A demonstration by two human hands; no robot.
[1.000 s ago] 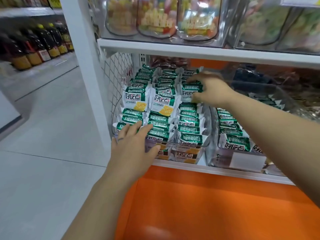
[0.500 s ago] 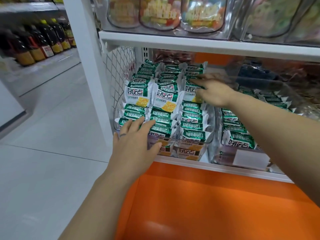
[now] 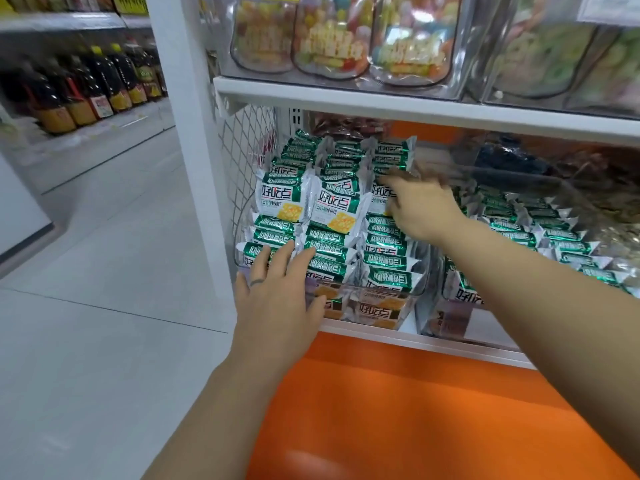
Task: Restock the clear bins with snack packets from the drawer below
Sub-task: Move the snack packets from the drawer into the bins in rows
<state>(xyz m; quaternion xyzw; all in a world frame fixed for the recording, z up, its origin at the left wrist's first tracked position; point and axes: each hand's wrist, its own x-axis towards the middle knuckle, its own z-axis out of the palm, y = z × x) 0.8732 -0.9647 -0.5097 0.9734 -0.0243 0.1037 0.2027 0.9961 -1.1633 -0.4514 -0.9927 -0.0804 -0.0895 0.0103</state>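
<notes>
Snack packets [image 3: 332, 237] fill the clear bin [image 3: 381, 293] on the shelf [image 3: 433, 339] in three tight rows, left hand [image 3: 277, 299] spread flat on the front ones, right hand [image 3: 420, 209] at the right row, too blurred to tell if it pinches, so this bin looks about done.

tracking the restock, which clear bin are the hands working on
The left bin, beside the wire mesh: left hand at its front, right hand on its packets.

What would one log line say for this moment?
left hand: flat on front green packets | right hand: touching right-row packets, blurred | clear bin: packed full
</notes>
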